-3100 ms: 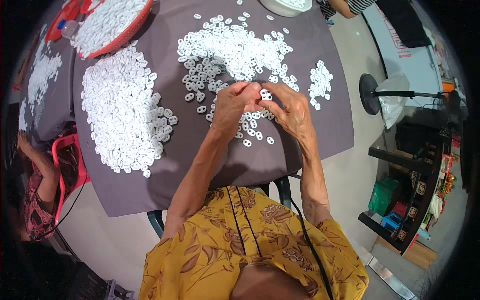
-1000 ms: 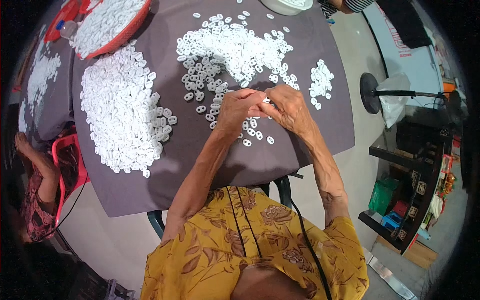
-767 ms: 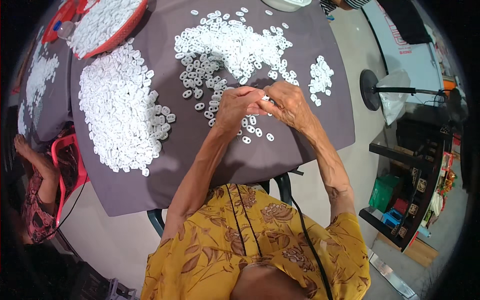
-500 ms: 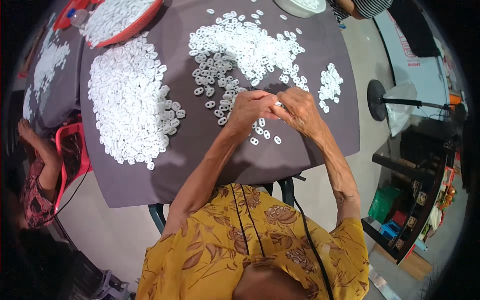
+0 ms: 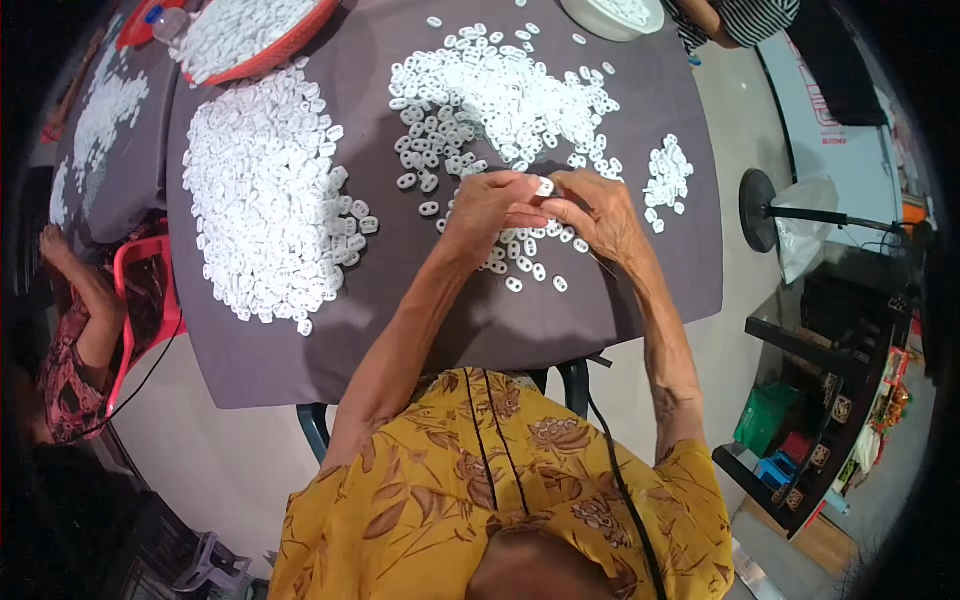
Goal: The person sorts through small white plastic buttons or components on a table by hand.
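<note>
My left hand (image 5: 490, 207) and my right hand (image 5: 597, 209) meet above the grey table (image 5: 470, 330), fingertips pinched together on a small white plastic piece (image 5: 545, 187). Under and around them lie scattered white ring-shaped pieces (image 5: 530, 262). A broad loose heap of the same pieces (image 5: 500, 95) spreads just beyond my hands. A larger dense heap (image 5: 265, 190) covers the table's left side, and a small separate pile (image 5: 668, 178) sits to the right of my right hand.
A red basket (image 5: 250, 35) full of white pieces stands at the far left. A white bowl (image 5: 612, 15) sits at the far edge by another person's arm. A seated person (image 5: 75, 340) is at the left. A fan base (image 5: 770, 210) and dark shelf (image 5: 820, 400) stand right.
My hands have stayed together over the same spot, working a small piece between the fingertips. The view has shifted slightly.
</note>
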Demonstrator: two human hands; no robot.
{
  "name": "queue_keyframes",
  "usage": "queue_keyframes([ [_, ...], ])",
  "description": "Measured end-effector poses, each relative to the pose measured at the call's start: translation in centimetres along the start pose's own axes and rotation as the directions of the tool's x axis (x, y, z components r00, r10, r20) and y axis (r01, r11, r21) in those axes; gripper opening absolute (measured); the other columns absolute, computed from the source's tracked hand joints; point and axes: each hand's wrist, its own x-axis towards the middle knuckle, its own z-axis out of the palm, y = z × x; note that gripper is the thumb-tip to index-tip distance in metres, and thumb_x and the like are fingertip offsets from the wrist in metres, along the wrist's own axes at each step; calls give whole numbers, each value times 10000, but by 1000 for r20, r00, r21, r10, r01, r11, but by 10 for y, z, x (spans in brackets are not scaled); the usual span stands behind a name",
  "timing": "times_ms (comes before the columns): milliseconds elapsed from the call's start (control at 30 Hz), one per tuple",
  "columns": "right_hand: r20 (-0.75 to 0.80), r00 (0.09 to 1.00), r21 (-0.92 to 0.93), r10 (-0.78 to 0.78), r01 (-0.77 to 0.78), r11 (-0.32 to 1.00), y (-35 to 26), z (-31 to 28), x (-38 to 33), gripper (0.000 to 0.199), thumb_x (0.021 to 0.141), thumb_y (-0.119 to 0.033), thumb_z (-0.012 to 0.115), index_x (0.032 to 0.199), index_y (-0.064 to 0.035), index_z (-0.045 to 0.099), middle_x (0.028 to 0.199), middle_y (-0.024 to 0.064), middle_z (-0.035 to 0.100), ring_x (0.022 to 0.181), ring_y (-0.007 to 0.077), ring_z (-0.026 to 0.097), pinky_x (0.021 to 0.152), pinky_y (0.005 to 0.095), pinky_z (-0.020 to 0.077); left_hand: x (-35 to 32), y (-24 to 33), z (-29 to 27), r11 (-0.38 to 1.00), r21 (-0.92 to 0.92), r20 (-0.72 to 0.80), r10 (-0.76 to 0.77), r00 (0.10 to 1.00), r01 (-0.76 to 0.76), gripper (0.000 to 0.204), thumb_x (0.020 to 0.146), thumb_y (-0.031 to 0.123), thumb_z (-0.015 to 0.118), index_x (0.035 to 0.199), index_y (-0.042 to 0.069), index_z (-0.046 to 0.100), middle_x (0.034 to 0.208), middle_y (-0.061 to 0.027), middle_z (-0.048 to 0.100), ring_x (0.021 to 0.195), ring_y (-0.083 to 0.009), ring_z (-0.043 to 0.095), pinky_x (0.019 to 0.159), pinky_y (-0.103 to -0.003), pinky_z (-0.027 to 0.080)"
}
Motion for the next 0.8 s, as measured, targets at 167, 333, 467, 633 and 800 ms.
queue_keyframes([
  [167, -37, 925, 210, 377, -362, 908, -9, 0, -9, 198, 744, -113, 647, 901, -1, 605, 713, 54, 563, 626, 126, 516, 586, 265, 429, 0, 7, 3, 994, -107, -53, -10, 999, 4, 309, 839, 181, 545, 955, -105, 525, 846, -166, 598, 718, -210, 621, 686, -282, 528],
  [333, -210, 974, -3, 89, -92, 996, -10, 13, -4, 255, 714, -94, 664, 943, 1, 601, 769, 106, 599, 680, 210, 576, 623, 300, 457, -3, 5, 11, 995, -98, -67, -4, 998, -3, 282, 836, 185, 545, 925, -82, 560, 817, -132, 605, 693, -172, 614, 659, -253, 518],
  [467, -257, 963, -12, 87, -93, 996, -12, 20, -2, 240, 710, -93, 650, 917, 16, 596, 737, 137, 592, 672, 294, 564, 630, 357, 450, -2, 0, 18, 992, -123, -53, 16, 998, -23, 253, 838, 187, 536, 885, -55, 592, 761, -85, 608, 651, -124, 595, 620, -224, 506],
  [633, -258, 966, -84, 24, -47, 995, -16, 24, -2, 210, 727, -56, 625, 911, 37, 586, 724, 145, 588, 654, 287, 566, 613, 356, 449, -4, -1, 15, 995, -97, -45, 28, 999, -33, 246, 838, 188, 542, 879, -50, 585, 790, -74, 611, 702, -130, 610, 645, -222, 505],
  [800, -222, 970, -95, 97, -121, 988, -19, 23, -4, 231, 758, -89, 622, 968, 0, 589, 783, 130, 609, 706, 257, 595, 618, 327, 468, -1, -2, 8, 994, -78, -25, 73, 997, -75, 248, 837, 186, 554, 899, -51, 591, 782, -77, 612, 703, -133, 610, 650, -225, 504],
])
